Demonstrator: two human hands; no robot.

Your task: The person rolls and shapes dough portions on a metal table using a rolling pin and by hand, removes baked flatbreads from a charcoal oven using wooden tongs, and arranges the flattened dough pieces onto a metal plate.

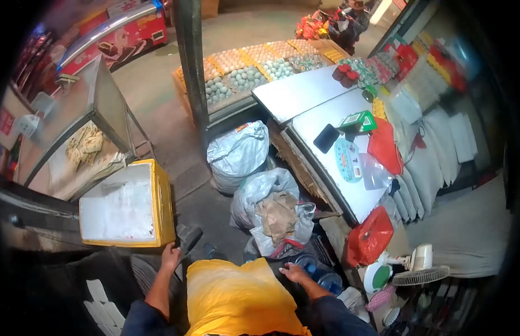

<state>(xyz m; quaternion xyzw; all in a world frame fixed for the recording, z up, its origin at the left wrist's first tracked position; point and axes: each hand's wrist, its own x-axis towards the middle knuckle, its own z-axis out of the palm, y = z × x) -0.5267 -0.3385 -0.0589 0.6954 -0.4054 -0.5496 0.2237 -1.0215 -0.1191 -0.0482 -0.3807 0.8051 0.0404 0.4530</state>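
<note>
My left hand (170,260) is low at the left, its fingers curled beside the lower right corner of a yellow-sided foam box (166,207) with a white inside. A dark grey object (188,237) lies just beyond its fingertips. My right hand (294,273) is on the other side of the yellow cloth (234,291) over my front. Its fingers are bent together at a small dark patch, and I cannot make out what either hand grips. Close to the right hand are clear blue water jugs (327,278) and an open silvery sack (265,193) with crumpled brown paper (278,215).
Another full silvery sack (238,148) stands by a metal post (191,67). To the right, a white counter (321,126) carries a phone (326,139) and a green box (358,121). Egg trays (248,77) lie beyond. A fan (421,269) is at lower right, a glass case (75,129) at left.
</note>
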